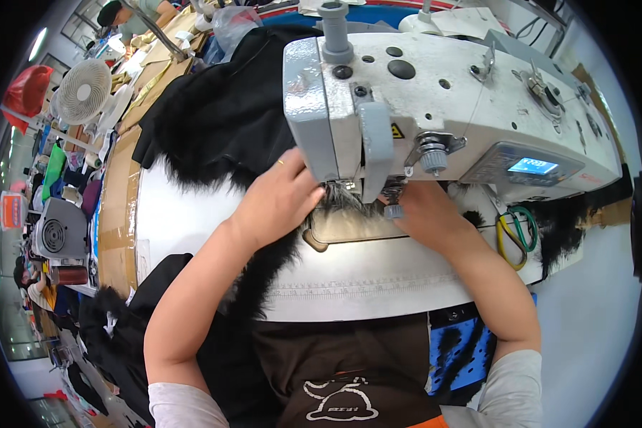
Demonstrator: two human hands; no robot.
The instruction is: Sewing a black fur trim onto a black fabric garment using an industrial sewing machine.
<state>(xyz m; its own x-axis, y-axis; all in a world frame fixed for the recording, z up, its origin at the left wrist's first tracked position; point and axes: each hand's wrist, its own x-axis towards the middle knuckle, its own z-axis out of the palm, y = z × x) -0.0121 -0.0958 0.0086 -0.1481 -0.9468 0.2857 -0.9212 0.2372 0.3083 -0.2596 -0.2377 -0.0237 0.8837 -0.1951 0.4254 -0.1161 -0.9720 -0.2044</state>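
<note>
A white and grey sewing machine [428,85] stands over the worktable, its presser foot down among dark fur [344,197]. My left hand [282,196] lies just left of the foot, its fingers bent and closed on the black fur piece. My right hand [428,210] is to the right of the needle area, beside a knurled knob; its fingers are hidden behind the machine head. A black fur-trimmed garment [225,114] lies bunched behind and left of my left hand. Black fur [271,267] also hangs down over the table's front edge under my left wrist.
Scissors with green and yellow handles [518,235] lie right of my right forearm, next to black fur [560,232]. A ruler scale runs along the white table [364,303]. At left stand a cardboard-covered surface [118,221] and a fan [84,91]. Another person [139,18] is far back left.
</note>
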